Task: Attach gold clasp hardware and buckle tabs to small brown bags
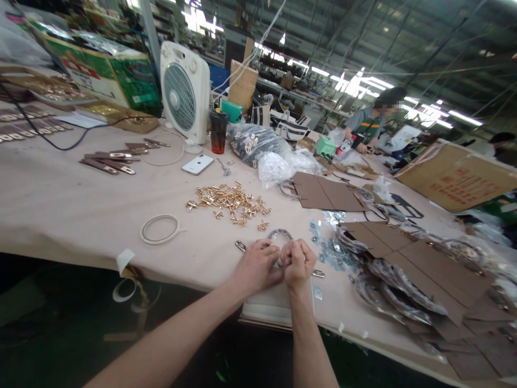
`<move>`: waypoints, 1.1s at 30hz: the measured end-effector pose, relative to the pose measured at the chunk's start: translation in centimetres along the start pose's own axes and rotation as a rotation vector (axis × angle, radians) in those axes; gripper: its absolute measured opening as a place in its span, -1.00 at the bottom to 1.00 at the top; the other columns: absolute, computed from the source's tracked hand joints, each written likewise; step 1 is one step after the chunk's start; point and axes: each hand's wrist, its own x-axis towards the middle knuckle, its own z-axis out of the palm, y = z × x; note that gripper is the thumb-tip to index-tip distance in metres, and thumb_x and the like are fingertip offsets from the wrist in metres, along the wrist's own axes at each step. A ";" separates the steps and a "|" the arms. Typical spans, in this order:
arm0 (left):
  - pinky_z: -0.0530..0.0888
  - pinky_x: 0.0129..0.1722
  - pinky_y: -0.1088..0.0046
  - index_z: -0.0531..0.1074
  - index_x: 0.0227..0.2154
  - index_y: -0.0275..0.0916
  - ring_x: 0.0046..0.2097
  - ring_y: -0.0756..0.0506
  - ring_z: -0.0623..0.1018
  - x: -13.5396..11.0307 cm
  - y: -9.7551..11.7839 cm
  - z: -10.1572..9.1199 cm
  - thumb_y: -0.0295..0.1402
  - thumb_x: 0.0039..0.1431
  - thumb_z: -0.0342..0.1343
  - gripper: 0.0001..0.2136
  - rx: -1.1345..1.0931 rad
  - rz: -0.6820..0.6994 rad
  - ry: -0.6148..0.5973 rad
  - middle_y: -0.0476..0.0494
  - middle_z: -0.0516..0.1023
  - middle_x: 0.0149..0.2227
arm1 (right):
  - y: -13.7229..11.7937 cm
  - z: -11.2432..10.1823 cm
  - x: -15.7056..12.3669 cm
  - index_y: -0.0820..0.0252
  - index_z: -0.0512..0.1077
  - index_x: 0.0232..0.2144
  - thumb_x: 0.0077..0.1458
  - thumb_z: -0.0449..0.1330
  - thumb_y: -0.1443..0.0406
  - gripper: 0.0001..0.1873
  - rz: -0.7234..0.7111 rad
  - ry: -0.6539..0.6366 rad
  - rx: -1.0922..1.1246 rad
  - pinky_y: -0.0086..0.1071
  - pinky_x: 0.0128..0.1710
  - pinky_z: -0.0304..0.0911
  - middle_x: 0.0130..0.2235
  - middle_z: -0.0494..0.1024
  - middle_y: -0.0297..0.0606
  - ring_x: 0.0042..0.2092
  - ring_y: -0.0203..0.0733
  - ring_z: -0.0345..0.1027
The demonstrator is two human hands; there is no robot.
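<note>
Table (210,248) beneath handle (280,231), left hand (258,265)

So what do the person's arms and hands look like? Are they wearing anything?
The ungloved left hand and ungloved right hand are bare. The left forearm and right forearm are bare too: no sleeves, watches or bracelets show.
</note>
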 end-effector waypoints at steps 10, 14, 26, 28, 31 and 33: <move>0.39 0.20 0.08 0.55 -0.06 -0.06 0.18 -0.28 0.43 0.0 0.2 -0.5 -0.15 0.23 0.29 -0.74 0.011 -0.021 -0.025 -0.14 0.62 -0.04 | -1.8 0.0 0.2 0.11 0.23 -0.59 0.34 0.14 0.19 -0.56 -0.154 -0.008 0.036 -0.41 -0.61 -0.01 -0.65 0.16 -0.51 -0.64 -0.35 0.05; 0.37 0.23 0.11 0.54 -0.04 -0.05 0.20 -0.26 0.42 0.0 0.2 -0.6 -0.15 0.24 0.27 -0.74 0.008 -0.034 -0.057 -0.11 0.61 -0.01 | -0.8 -0.1 0.2 0.11 0.20 -0.60 0.36 0.13 0.19 -0.54 -0.070 -0.058 -0.047 -0.41 -0.59 -0.02 -0.65 0.17 -0.50 -0.62 -0.35 0.05; 0.34 0.27 0.06 0.55 -0.02 -0.05 0.23 -0.28 0.42 0.0 0.4 -0.5 -0.19 0.23 0.29 -0.72 -0.036 -0.053 -0.046 -0.13 0.61 0.05 | 0.4 0.0 0.1 0.14 0.22 -0.59 0.34 0.14 0.20 -0.56 -0.028 -0.001 0.049 -0.46 -0.62 -0.03 -0.66 0.19 -0.50 -0.63 -0.38 0.03; 0.34 0.29 0.05 0.54 0.02 -0.08 0.24 -0.28 0.41 -0.1 0.1 -0.5 -0.17 0.21 0.32 -0.66 -0.060 -0.054 -0.036 -0.15 0.60 0.10 | 0.3 -0.4 0.5 0.14 0.23 -0.57 0.33 0.14 0.21 -0.59 -0.029 0.059 0.148 -0.50 -0.65 -0.06 -0.67 0.16 -0.53 -0.66 -0.40 -0.01; 0.35 0.31 0.05 0.47 0.15 -0.15 0.27 -0.30 0.38 -0.3 -0.8 -0.5 -0.08 0.08 0.42 -0.40 -0.141 -0.052 -0.019 -0.21 0.55 0.19 | -1.3 -1.4 1.0 0.14 0.23 -0.55 0.30 0.13 0.23 -0.63 -0.109 0.203 0.248 -0.53 -0.69 -0.08 -0.67 0.13 -0.56 -0.69 -0.42 -0.07; 0.35 0.33 0.05 0.39 0.25 -0.19 0.31 -0.29 0.35 -0.6 -1.6 -0.7 -0.05 0.00 0.47 -0.23 -0.205 -0.043 -0.021 -0.27 0.49 0.25 | -2.6 -2.0 1.1 0.14 0.22 -0.56 0.28 0.13 0.24 -0.64 -0.164 0.279 0.250 -0.54 -0.70 -0.08 -0.67 0.12 -0.55 -0.70 -0.44 -0.09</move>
